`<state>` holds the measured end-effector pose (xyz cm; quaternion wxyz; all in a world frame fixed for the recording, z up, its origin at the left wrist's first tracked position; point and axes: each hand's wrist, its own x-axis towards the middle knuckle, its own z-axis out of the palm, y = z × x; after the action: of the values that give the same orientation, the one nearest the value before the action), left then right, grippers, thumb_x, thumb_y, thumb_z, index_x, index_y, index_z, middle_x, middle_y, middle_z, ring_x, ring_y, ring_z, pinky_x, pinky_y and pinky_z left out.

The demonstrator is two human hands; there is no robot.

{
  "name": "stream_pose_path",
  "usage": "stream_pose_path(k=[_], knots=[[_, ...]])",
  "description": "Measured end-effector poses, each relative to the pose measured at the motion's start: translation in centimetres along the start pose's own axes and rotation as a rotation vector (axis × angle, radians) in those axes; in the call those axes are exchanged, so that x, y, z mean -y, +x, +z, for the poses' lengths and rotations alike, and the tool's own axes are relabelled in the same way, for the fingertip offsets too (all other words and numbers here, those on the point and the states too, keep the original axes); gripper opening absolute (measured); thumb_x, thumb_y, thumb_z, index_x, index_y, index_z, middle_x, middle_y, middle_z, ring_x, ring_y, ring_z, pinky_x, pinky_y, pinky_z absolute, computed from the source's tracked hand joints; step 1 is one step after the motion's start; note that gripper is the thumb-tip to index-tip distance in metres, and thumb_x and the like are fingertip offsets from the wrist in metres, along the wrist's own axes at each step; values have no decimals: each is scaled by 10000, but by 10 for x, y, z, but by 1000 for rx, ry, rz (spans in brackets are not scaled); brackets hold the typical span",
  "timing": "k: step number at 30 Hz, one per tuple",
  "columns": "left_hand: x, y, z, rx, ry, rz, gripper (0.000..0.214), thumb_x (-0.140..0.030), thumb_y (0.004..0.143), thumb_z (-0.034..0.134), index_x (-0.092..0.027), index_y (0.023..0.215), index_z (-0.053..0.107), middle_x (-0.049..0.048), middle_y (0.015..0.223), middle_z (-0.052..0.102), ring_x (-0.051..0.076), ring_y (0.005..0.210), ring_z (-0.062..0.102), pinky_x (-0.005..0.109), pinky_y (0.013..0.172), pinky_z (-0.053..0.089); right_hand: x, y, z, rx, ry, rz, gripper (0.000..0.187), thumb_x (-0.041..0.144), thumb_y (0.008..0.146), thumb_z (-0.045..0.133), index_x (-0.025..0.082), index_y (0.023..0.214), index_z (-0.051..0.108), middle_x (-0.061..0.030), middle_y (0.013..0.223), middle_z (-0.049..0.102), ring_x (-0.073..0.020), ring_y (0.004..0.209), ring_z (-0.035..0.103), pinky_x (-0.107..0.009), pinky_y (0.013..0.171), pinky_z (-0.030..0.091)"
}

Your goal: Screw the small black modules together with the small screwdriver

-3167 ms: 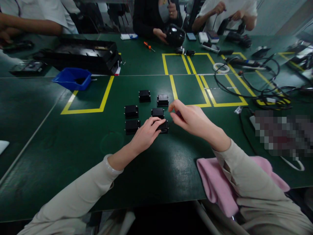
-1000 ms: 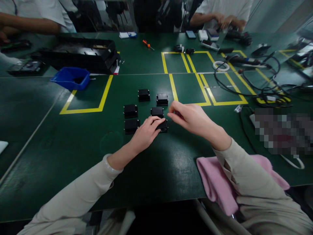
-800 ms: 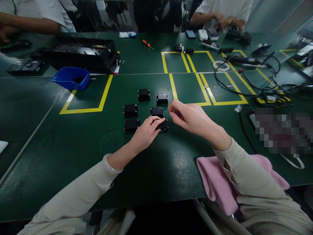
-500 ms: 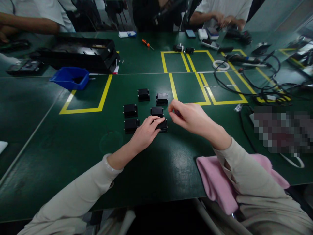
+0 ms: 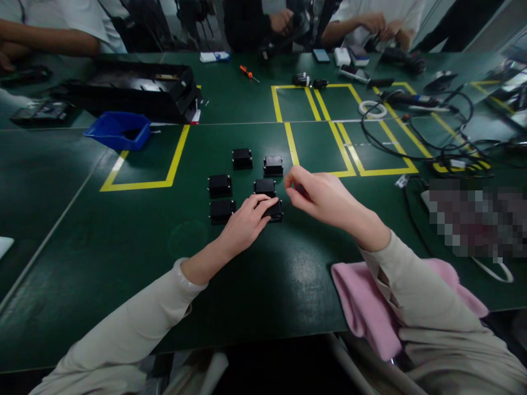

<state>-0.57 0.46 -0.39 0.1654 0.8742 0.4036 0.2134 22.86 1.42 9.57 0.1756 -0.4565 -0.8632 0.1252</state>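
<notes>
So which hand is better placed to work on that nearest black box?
Probably the right hand: it pinches a small dark item beside the black box, which the left hand pins down.

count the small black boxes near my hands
6. back-left box, back-right box, middle-left box, middle-right box, front-left box, front-right box partly under the left hand. None appears fully hidden.

Both arms are in long sleeves of pale beige, plain soft cloth. The left sleeve (image 5: 123, 334) is loose and creased along the forearm, ending short of the wrist. A smooth whitish band (image 5: 184, 270) sits at its end; cannot tell whether it is a bangle or a cuff edge. The right sleeve (image 5: 424, 318) is the same cloth, with heavier folds near the elbow and a wide cuff. Left hand (image 5: 247, 222) and right hand (image 5: 325, 197) are bare.
</notes>
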Motion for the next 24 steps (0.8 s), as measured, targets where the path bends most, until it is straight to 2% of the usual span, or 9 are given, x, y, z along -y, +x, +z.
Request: stream_pose_path(k=[4, 12, 16, 20, 24], knots=[[-1, 0, -1, 6, -6, -7, 471, -168, 1053, 533, -238, 1518, 508, 132, 1436, 572, 317, 1343, 585, 532, 1130, 541, 1, 1, 0, 10, -17, 19, 188, 332, 1059, 483, 187, 1066, 603, -24, 756, 640, -176, 642, 544, -286, 627, 279], [-1, 0, -1, 8, -3, -6, 459, -171, 1059, 533, -206, 1516, 504, 147, 1435, 572, 324, 1334, 585, 554, 1128, 540, -1, 0, 1, -17, 19, -5, 175, 271, 1031, 464, 185, 1127, 583, -32, 803, 679, -177, 667, 571, -282, 644, 305], [-2, 0, -1, 8, -5, -12, 466, -169, 1053, 537, -226, 1515, 505, 138, 1434, 571, 318, 1332, 587, 540, 1123, 545, -3, 0, 0, -6, 15, -6, 177, 325, 1049, 482, 188, 1078, 591, -37, 804, 685, -177, 670, 574, -284, 638, 296], [-2, 0, -2, 6, -12, -15, 483, -179, 1051, 538, -263, 1525, 503, 126, 1428, 571, 312, 1320, 595, 528, 1101, 559, -2, 0, 1, -9, 2, 1, 168, 277, 1027, 477, 187, 1110, 592, -35, 802, 686, -178, 666, 575, -285, 640, 298], [-1, 1, -2, 14, -13, -16, 482, -172, 1050, 533, -247, 1525, 503, 136, 1424, 570, 315, 1317, 590, 532, 1101, 554, -1, 0, 0, -10, 15, -10, 167, 273, 1026, 482, 183, 1118, 589, -40, 815, 683, -184, 685, 585, -284, 642, 298]])
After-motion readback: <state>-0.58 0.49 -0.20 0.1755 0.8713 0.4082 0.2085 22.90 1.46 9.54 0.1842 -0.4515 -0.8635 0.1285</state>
